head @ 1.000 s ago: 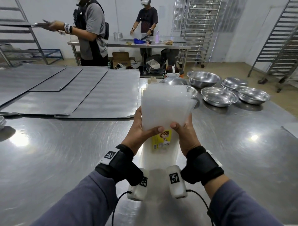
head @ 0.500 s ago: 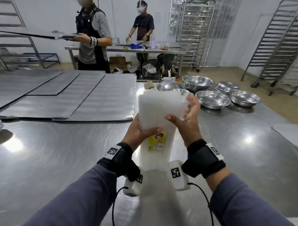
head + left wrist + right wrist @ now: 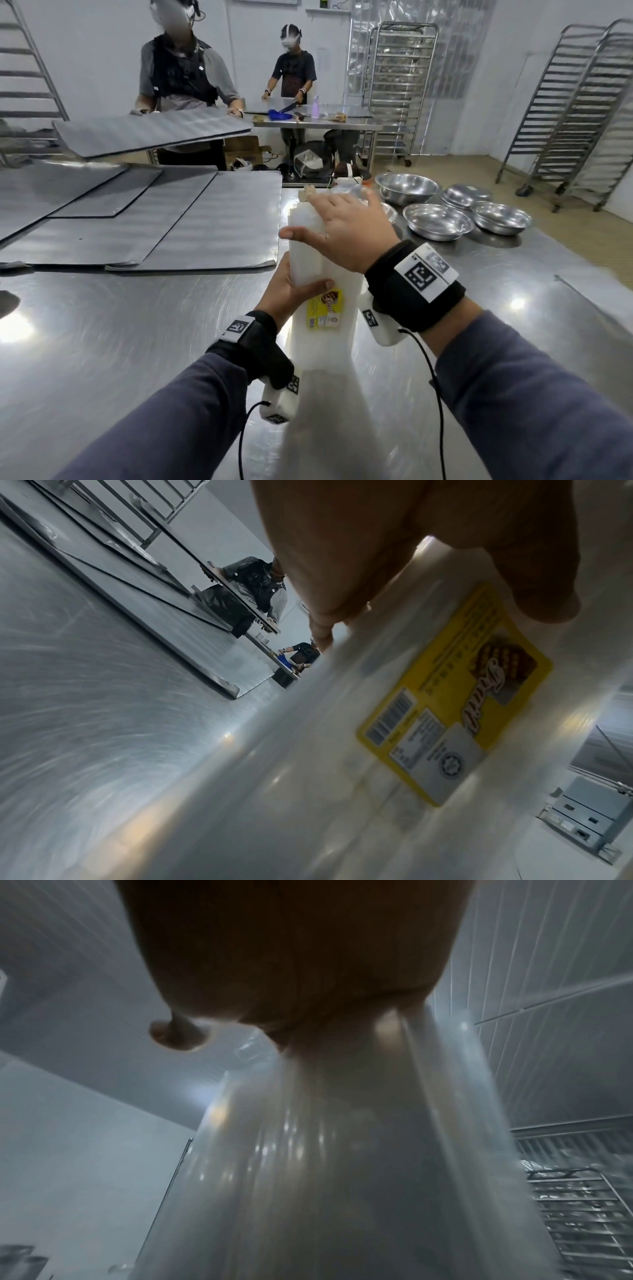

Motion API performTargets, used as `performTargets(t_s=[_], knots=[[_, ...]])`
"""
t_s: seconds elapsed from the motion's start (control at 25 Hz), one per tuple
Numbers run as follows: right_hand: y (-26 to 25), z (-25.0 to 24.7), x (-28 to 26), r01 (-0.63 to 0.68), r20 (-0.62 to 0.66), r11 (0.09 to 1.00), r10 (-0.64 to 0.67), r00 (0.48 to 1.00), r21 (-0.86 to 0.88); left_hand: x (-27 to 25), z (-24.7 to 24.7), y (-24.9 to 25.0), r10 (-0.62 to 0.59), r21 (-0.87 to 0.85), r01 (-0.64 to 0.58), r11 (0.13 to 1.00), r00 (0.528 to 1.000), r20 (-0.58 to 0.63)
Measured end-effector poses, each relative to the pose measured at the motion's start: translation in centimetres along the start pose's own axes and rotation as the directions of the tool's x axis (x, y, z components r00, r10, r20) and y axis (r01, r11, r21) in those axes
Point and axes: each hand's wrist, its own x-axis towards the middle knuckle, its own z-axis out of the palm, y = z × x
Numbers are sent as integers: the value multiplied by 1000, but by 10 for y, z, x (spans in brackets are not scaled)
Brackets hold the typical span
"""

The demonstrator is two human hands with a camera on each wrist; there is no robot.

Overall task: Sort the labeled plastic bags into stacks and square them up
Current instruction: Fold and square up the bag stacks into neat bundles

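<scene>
A stack of bags (image 3: 322, 329) stands upright on its near edge on the steel table (image 3: 102, 342), near the middle. The left hand (image 3: 287, 291) grips the stack's left side about halfway up, thumb curled across the front just above a yellow label (image 3: 324, 309). The right hand (image 3: 346, 233) lies flat over the stack's top, fingers straight and spread wide, thumb pointing left. To the far left lie grey mats (image 3: 191, 219); to the far right sit 4 metal bowls (image 3: 438, 221). Beyond the table, 1 person holds a mat (image 3: 150, 132), another stands at a far table (image 3: 315, 121). Racks (image 3: 575, 113) line the right wall.
</scene>
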Motion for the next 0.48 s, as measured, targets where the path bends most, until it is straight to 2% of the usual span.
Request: performTargets(t_s=[0.08, 0.2, 0.24, 0.32, 0.36, 0.4, 0.44, 0.48], knots=[[0, -4, 5, -20, -20, 999, 21, 1000, 30, 1, 0, 0, -7, -9, 7, 1000, 1000, -14], [-5, -1, 2, 31, 12, 999, -31, 999, -44, 3, 0, -3, -5, -10, 5, 1000, 1000, -13], [-1, -1, 2, 35, -12, 999, -35, 999, -11, 3, 0, -4, -6, -11, 6, 1000, 1000, -25], [16, -2, 1, 2, -211, 965, 56, 976, 264, 2, 0, -4, -9, -24, 8, 1000, 998, -55], [30, 3, -2, -15, -315, 885, 181, 932, 465, 2, 0, -6, -9, -29, 7, 1000, 998, -58], [45, 10, -8, -23, -341, 743, 335, 878, 668, 2, 0, -7, -4, -31, 3, 1000, 998, -61], [55, 22, -15, -54, -254, 551, 467, 847, 833, 1, 0, -9, -4, -34, 2, 999, 998, -67], [60, 37, -23, -105, -106, 344, 542, 833, 933, 0, -1, -11, -5, -36, 2, 999, 997, -83]])
